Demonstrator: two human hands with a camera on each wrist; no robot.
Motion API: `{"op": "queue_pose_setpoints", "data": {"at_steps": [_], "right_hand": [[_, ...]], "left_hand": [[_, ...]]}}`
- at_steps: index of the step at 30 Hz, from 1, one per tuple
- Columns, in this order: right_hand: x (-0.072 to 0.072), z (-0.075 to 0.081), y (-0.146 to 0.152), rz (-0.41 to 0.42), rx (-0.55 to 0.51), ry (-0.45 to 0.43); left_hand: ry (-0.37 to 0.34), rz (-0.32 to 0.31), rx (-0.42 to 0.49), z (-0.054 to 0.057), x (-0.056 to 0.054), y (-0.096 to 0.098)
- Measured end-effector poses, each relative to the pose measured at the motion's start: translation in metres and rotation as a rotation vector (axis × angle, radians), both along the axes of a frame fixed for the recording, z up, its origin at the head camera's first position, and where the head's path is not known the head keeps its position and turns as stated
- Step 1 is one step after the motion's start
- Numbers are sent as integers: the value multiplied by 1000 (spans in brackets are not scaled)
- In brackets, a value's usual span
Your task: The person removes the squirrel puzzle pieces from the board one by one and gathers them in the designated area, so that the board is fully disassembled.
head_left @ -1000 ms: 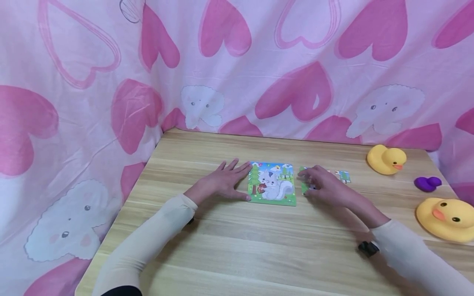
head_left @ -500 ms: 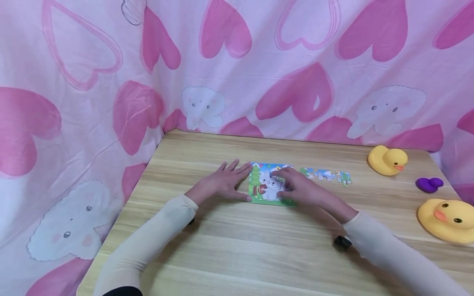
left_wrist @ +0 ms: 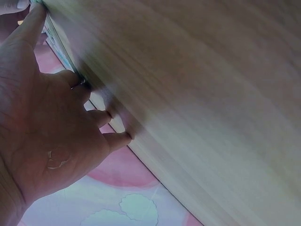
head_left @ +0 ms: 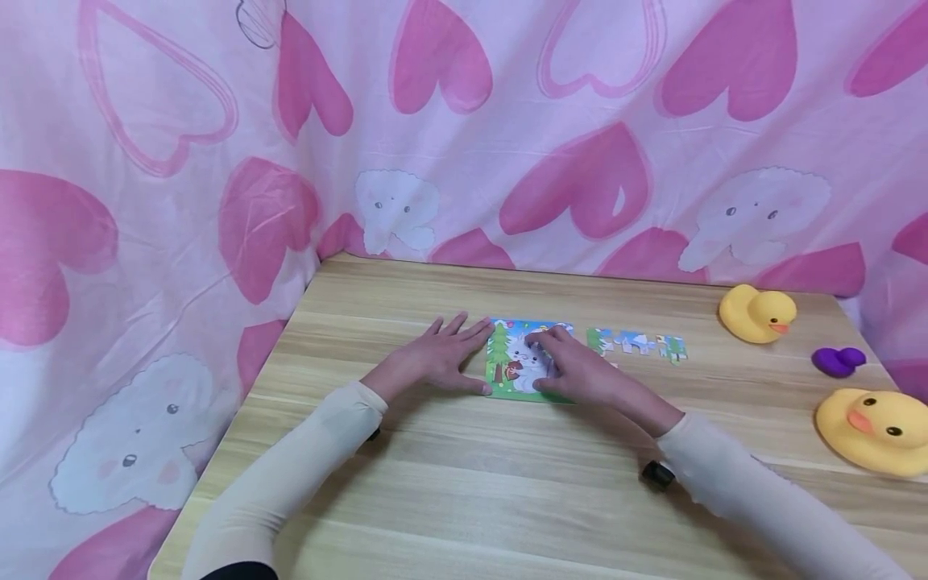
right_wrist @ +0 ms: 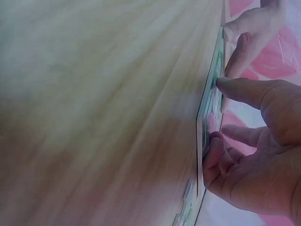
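A squirrel picture puzzle board [head_left: 515, 366] lies flat on the wooden table. My left hand [head_left: 445, 358] rests at its left side, fingers spread, with fingertips and thumb at the board's edge. The left wrist view shows that left hand [left_wrist: 51, 127] with its fingers reaching to the tabletop. Over the board's right part is my right hand [head_left: 576, 370], thumb and index finger apart. In the right wrist view the right hand's thumb [right_wrist: 244, 92] touches the board [right_wrist: 214, 94], while its other fingers bend; no piece shows between them. The hand hides the board's right side.
Several joined or loose puzzle pieces [head_left: 634, 342] lie right of the board, partly behind the right hand. Farther right stand a yellow duck [head_left: 754, 314], a purple duck [head_left: 837, 361] and a larger yellow duck [head_left: 873, 431]. A pink heart-print curtain [head_left: 435, 145] borders the table.
My right hand has moved left from the puzzle pieces onto the board, and slightly farther left since the middle frame. More of the pieces' upper row shows. The left hand has stayed in place.
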State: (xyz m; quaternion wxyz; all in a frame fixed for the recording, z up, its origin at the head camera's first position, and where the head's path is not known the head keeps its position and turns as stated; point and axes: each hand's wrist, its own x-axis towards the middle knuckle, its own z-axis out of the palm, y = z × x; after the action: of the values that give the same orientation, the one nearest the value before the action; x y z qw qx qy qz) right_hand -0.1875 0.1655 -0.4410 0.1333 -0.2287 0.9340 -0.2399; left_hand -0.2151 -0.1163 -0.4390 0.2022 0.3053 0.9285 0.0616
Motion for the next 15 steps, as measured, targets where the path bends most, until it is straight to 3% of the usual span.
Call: {"op": "queue_pose_setpoints", "data": {"at_steps": [15], "right_hand": [[-20, 2, 0, -43, -108, -127]], "left_hand": [[-1, -1, 4, -1, -1, -1]]}}
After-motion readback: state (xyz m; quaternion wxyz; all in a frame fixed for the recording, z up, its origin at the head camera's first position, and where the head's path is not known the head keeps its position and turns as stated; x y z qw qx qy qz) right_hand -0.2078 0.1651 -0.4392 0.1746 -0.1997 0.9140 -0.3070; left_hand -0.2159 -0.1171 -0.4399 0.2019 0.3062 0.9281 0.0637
